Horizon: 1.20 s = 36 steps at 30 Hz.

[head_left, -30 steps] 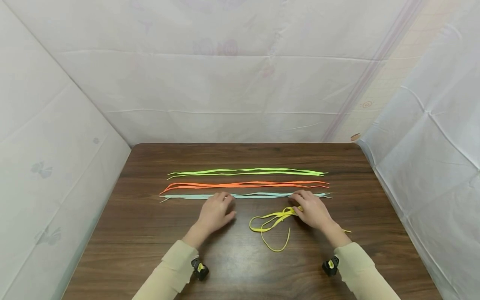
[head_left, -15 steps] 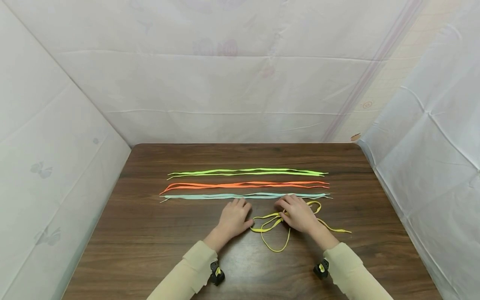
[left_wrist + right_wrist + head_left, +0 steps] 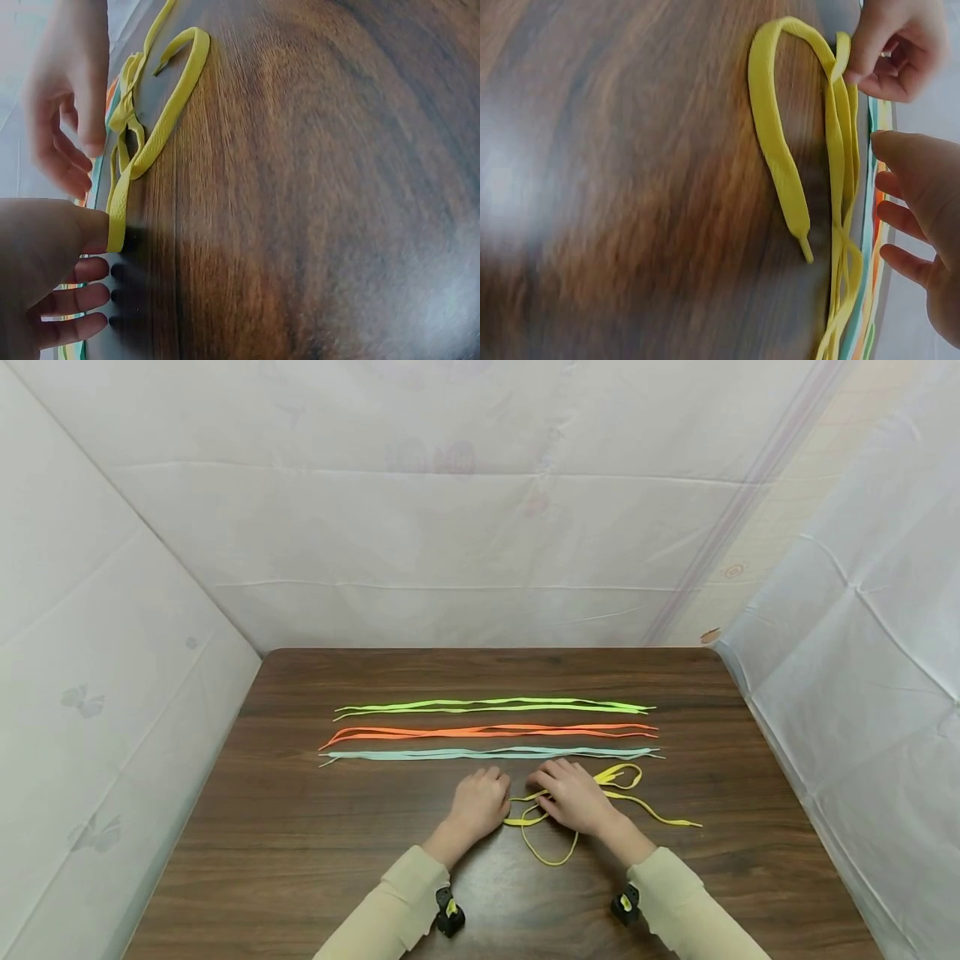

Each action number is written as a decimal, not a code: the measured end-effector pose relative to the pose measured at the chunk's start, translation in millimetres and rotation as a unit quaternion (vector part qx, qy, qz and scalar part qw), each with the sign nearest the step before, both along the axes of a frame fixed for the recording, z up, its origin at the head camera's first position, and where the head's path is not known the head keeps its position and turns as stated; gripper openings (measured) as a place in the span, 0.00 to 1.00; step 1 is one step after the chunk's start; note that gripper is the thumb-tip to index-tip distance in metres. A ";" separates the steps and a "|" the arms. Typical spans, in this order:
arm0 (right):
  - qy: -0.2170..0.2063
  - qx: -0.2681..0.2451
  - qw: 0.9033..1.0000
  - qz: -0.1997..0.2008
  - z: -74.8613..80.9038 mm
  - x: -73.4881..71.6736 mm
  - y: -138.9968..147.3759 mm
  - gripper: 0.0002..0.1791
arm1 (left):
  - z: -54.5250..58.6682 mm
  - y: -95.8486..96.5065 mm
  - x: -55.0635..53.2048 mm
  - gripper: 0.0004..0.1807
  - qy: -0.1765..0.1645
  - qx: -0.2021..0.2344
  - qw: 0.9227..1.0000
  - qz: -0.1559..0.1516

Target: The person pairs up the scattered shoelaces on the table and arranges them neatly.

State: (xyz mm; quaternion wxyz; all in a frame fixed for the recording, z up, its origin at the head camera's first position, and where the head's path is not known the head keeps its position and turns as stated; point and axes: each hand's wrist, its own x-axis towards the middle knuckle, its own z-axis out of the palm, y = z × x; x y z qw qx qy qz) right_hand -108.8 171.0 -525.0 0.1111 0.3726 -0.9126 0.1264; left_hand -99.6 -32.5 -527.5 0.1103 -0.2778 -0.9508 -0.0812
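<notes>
A yellow shoelace lies loosely looped on the table in front of several straightened laces. My left hand pinches the left end of its loop; in the right wrist view the thumb and curled fingers of that left hand close on the lace. My right hand is over the middle of the yellow lace in the head view. From the right wrist view, the fingers of this right hand are spread and relaxed, with nothing between them. One tipped end of the lace curves toward the person.
Behind the hands, a light blue pair of laces, an orange pair and a lime green pair run side by side across the dark wooden table. White sheeting hangs around the table's back and sides.
My left hand has moved right and takes hold of the yellow lace's loop. My right hand has shifted left along the lace, uncovering the small loop at its right.
</notes>
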 end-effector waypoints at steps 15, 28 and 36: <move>0.012 -0.006 1.000 -0.003 -4.6 2.6 -6.3 0.04 | 10.1 -1.4 6.4 0.08 -0.009 0.021 1.000 -0.005; 0.046 -0.023 0.999 -0.001 3.4 0.7 2.9 0.04 | 17.2 -17.4 9.7 0.05 0.004 0.044 0.999 -0.008; 0.046 -0.037 0.998 -0.004 7.2 0.8 16.7 0.01 | 17.0 -35.7 12.9 0.03 -0.009 0.037 0.999 0.007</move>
